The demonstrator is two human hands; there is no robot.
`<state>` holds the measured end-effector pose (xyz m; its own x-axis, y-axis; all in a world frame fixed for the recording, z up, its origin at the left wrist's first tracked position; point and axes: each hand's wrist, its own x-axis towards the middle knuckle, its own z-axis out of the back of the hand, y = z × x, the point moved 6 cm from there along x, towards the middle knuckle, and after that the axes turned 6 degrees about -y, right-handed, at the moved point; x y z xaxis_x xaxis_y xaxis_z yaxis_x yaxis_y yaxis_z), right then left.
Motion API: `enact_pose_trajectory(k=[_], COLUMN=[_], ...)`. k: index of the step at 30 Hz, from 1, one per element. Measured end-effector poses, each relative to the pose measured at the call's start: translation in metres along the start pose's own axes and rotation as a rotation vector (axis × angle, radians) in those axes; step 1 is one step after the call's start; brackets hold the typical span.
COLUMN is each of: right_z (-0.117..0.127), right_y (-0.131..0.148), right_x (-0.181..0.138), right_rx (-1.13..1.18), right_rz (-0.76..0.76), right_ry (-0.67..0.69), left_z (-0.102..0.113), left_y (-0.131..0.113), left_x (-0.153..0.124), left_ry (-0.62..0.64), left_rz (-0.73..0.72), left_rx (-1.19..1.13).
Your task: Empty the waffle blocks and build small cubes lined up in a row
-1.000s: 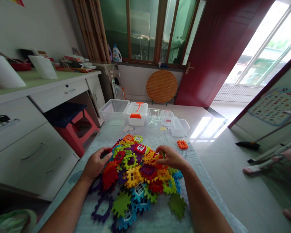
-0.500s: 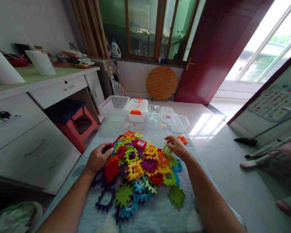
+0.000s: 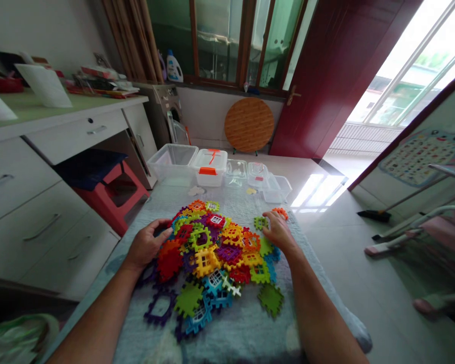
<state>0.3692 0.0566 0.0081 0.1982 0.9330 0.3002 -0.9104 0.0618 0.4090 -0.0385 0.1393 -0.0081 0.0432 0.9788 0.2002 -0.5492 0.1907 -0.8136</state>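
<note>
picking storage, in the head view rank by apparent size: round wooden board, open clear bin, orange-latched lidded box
1. round wooden board
2. open clear bin
3. orange-latched lidded box
The board stands farther away, so true sizes are unsure.

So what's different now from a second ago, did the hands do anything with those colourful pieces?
The right hand left the top of the pile and moved out to its far right edge, carrying a small green piece that now lies on the cloth at its fingertips, beside the lone orange piece. The left hand stayed against the pile's left side.
</note>
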Motion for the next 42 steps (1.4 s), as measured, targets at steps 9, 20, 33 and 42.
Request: enact_pose_trajectory(k=[9,20,33,42], right_z=[0.005,0.012,0.009,0.02], right_y=[0.004,0.0,0.003,0.004], right_x=[0.001,-0.017,-0.019,-0.011], right_rx=[0.085,0.157,0.181,0.562], right_rz=[0.026,-0.041,0.008,-0.047], right_ry=[0.044,0.51,0.517,0.305], left_z=[-0.001,-0.003,-0.003,-0.002], left_y=[0.002,0.009,0.018,0.014], left_x=[0.0,0.001,0.001,0.001], left_ry=[0.004,0.008,-0.002,-0.006], left_rz=[0.01,0.012,-0.001,0.018], left_rx=[-0.028,-0.005,0.038,0.03])
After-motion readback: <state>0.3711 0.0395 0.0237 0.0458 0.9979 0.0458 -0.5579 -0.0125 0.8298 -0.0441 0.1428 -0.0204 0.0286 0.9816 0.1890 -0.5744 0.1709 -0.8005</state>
